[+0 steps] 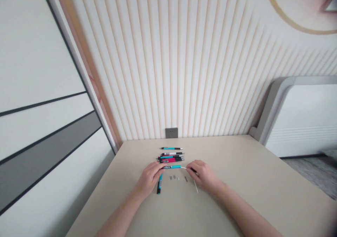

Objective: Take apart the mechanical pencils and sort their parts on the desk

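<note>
My left hand (151,176) is closed on the black end of a blue pen barrel (176,167), which lies level just above the table. My right hand (202,174) pinches a thin white pen refill (183,167) at the barrel's open right end. A black piece (193,170) shows at the right fingertips; its exact kind is unclear. Below the left fingers lies another blue-and-black pen barrel (159,184). A loose white stick (196,187), like a refill, rests beneath the right hand. Between the hands are several tiny greyish parts (174,177) and a small dark piece (185,178).
Beyond my hands, several assembled pens (171,157) in blue, red and white lie bunched in a row. One blue pen (171,148) lies farther back. The beige table (223,153) meets a ribbed wall with a dark socket (171,133). A white cabinet stands left.
</note>
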The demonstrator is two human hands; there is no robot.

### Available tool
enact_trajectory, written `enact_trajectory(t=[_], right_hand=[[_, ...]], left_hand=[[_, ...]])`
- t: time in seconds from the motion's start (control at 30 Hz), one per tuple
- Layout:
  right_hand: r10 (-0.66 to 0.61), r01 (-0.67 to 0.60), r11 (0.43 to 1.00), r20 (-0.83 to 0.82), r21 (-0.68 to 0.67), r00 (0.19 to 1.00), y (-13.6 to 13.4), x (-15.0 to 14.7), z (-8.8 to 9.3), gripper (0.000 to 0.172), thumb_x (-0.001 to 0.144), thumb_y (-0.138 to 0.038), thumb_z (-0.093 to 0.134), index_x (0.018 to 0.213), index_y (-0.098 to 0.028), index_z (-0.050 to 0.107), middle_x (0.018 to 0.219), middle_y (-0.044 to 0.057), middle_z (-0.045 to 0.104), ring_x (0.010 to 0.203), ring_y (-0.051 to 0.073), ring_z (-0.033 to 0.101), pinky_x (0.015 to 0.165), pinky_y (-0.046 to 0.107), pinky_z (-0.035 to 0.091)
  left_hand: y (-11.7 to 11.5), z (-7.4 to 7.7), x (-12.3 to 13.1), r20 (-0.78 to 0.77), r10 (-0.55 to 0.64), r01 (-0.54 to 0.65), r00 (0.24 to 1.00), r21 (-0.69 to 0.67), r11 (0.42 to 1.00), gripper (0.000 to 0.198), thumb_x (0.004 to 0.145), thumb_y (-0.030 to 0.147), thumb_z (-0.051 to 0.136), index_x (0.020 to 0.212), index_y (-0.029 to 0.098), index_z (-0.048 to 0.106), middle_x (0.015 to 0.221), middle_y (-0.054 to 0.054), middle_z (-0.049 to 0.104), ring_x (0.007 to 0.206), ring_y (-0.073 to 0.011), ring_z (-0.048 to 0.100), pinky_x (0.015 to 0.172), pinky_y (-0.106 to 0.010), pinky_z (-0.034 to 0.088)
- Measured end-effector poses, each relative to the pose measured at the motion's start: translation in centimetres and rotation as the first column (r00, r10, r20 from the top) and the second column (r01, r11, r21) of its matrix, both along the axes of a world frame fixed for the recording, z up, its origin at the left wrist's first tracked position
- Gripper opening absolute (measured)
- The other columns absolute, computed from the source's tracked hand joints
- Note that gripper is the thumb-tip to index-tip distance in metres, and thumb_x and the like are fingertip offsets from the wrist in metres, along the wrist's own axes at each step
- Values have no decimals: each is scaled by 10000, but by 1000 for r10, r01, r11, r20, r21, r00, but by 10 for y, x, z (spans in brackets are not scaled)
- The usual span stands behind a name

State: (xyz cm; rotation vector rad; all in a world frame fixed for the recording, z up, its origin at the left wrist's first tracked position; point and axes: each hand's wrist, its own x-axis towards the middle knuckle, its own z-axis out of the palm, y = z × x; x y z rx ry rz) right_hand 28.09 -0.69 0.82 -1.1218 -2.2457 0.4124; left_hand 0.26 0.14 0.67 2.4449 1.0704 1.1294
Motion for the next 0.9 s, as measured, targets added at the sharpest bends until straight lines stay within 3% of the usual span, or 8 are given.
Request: enact_trajectory(t=[0.17, 0.4, 0.9], right_hand=[[-74, 73, 997, 29, 33, 997, 17, 25, -6, 310, 993, -322, 385, 935, -202, 665, 866, 63, 649, 848, 199, 577, 791, 326, 434], [-198, 199, 978, 22, -56, 980, 41, 58, -29, 320, 957, -367, 457, 887, -196, 719, 887, 65, 631, 868, 201, 577, 809, 322, 438], [-208, 204, 974, -37, -97, 977, 44, 61, -36, 227, 904, -337, 536, 949, -215, 723, 937, 60, 648, 906, 209, 589, 857, 344, 442]], left_hand=[[3, -1, -3, 34, 59, -58, 998, -29, 998, 215, 968, 287, 476, 1077, 211, 645, 926, -49, 694, 857, -176, 657, 793, -279, 519], [3, 0, -2, 40, 78, -78, 996, -20, 997, 215, 957, 298, 493, 1072, 220, 658, 967, -43, 710, 886, -179, 671, 811, -276, 523], [2, 3, 0, 14, 0, 2, 1000, -80, 997, 237, 973, 278, 456, 1103, 219, 646, 919, -48, 680, 861, -175, 645, 793, -270, 504]])
